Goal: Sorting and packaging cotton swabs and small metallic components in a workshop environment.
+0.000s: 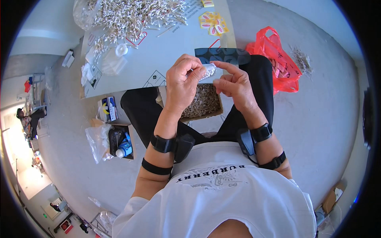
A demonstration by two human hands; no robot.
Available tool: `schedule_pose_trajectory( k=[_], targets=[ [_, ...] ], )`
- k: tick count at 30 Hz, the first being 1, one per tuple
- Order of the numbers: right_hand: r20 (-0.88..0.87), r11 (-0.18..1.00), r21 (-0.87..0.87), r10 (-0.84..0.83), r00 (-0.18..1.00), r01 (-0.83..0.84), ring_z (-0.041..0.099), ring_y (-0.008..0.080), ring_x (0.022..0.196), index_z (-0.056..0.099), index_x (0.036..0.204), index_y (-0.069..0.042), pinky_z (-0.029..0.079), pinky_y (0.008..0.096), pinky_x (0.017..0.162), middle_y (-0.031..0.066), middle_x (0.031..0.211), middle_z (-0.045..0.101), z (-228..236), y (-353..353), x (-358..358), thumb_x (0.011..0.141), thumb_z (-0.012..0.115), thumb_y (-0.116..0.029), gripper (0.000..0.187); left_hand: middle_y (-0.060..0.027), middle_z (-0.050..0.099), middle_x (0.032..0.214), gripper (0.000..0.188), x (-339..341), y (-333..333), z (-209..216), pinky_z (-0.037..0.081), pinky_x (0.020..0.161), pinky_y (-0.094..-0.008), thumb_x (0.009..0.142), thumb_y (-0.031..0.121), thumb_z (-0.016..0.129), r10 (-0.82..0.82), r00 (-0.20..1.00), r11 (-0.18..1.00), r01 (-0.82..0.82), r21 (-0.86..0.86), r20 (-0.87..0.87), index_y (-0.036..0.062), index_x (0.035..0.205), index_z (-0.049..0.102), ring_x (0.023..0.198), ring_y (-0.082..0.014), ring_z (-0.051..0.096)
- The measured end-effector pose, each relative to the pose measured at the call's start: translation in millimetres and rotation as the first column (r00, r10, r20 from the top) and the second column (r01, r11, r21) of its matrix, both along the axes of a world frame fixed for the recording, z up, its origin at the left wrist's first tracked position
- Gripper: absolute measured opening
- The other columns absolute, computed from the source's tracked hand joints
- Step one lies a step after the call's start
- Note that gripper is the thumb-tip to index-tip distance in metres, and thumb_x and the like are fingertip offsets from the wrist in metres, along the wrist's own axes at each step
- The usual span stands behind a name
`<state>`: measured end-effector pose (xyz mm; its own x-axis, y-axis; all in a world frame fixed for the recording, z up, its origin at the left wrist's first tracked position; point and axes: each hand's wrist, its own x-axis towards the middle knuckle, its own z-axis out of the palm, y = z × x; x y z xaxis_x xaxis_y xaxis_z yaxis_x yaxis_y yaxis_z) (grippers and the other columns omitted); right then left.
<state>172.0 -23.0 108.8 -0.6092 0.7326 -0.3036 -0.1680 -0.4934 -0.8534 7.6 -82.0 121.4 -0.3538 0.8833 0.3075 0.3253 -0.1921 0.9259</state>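
Observation:
A small clear plastic bag of cotton swabs [208, 73] is held up over the near edge of the table. My left hand [181, 81] is closed on the bag's left end in a pinch of thumb and fingers. At the bag's right end is my right hand [237, 88], its index fingertip at the upper corner. The right thumb stands apart below, and the other fingers are loosely bent. Beneath both hands, between my knees, is a cardboard box [219, 112] full of thin brownish sticks. A dark sheet with rounded shapes [232, 55] lies right behind the right hand.
A large heap of cotton swabs [135, 18] covers the back of the table [158, 59]. Yellow printed packets [214, 23], a white tape roll [121, 49] and clear bags [113, 64] lie around it. A red plastic bag [283, 67] stands right; an open carton [121, 141] left.

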Motion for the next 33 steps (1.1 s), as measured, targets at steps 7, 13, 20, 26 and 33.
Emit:
schedule_pose_trajectory(
  k=[7, 13, 20, 26, 33],
  targets=[
    [0.072, 0.973, 0.172, 0.141, 0.987, -0.151, 0.056, 0.0046, 0.059, 0.068, 0.098, 0.0, 0.044, 0.019, 0.052, 0.0003, 0.072, 0.065, -5, -1, -6, 0.083, 0.071, 0.001, 0.015, -0.0052, 0.063, 0.081, 0.013, 2, -3, 5, 0.044, 0.063, -0.0241, 0.089, 0.006, 0.065, -0.1, 0.982, 0.988, 0.117, -0.097, 0.162, -0.0037, 0.08, 0.06, 0.069, -0.0094, 0.054],
    [0.034, 0.99, 0.122, 0.061, 0.998, -0.065, 0.06, 0.0056, 0.06, 0.069, 0.097, 0.0, 0.045, 0.0179, 0.052, 0.002, 0.075, 0.067, -1, -3, -4, 0.083, 0.073, -0.001, 0.015, -0.0019, 0.064, 0.084, 0.018, -4, -11, 8, 0.042, 0.066, -0.0219, 0.094, 0.013, 0.062, -0.102, 0.93, 0.992, 0.121, -0.032, 0.352, -0.0029, 0.086, 0.064, 0.074, -0.006, 0.053],
    [0.032, 0.989, 0.143, 0.017, 0.999, -0.022, 0.06, 0.0045, 0.061, 0.068, 0.102, 0.0, 0.044, 0.0168, 0.051, 0.0027, 0.077, 0.068, 5, -5, -5, 0.083, 0.073, -0.002, 0.02, -0.007, 0.064, 0.101, 0.014, -12, -20, 9, 0.044, 0.073, -0.0239, 0.09, 0.011, 0.065, -0.229, 0.896, 0.973, 0.224, 0.059, 0.381, -0.0015, 0.097, 0.066, 0.084, -0.0088, 0.057],
    [0.034, 0.978, 0.202, -0.056, 0.998, 0.048, 0.061, 0.0044, 0.064, 0.066, 0.109, 0.001, 0.044, 0.0163, 0.052, 0.0034, 0.078, 0.068, 7, -8, -6, 0.084, 0.072, 0.001, 0.026, -0.0099, 0.064, 0.103, 0.021, -8, -19, 7, 0.045, 0.077, -0.0271, 0.08, 0.005, 0.072, -0.198, 0.938, 0.98, 0.181, 0.085, 0.284, -0.001, 0.099, 0.066, 0.096, -0.0146, 0.059],
    [0.032, 0.964, 0.26, -0.063, 0.998, 0.053, 0.061, 0.0039, 0.067, 0.067, 0.108, -0.001, 0.048, 0.0171, 0.056, 0.0026, 0.081, 0.068, 9, -10, -6, 0.084, 0.069, 0.004, 0.024, -0.011, 0.064, 0.106, 0.021, 3, -18, 9, 0.049, 0.079, -0.0256, 0.08, -0.001, 0.069, -0.165, 0.895, 0.985, 0.168, 0.03, 0.414, -0.0025, 0.1, 0.066, 0.094, -0.0143, 0.061]
  ],
)
